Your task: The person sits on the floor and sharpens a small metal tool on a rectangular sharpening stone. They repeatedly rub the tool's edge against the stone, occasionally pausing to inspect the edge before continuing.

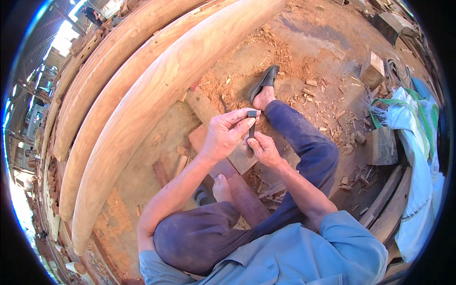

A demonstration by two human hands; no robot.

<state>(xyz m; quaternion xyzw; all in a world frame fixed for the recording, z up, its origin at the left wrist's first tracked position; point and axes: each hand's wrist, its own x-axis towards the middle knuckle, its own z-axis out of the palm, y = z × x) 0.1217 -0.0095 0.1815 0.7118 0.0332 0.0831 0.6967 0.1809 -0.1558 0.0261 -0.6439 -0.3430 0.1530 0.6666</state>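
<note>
My left hand (222, 135) is closed, its thumb and fingertips pinching a small dark rectangular block (251, 114). The block lies against the upper end of a narrow dark chisel-like tool (251, 132), whose exact kind I cannot make out. Lower down, my right hand (266, 151) grips that tool between thumb and fingers. A rounded brownish end shows below the right fingers. Both hands are held up over a reddish wooden board (242, 192), between my bent legs.
Long curved timbers (171, 80) run along the left. Wood chips (327, 109) litter the ground ahead. At the right are a squared wood block (372, 70), a white and green woven sack (413, 123) and curved wood pieces (387, 199). Far back left stands a person (90, 15).
</note>
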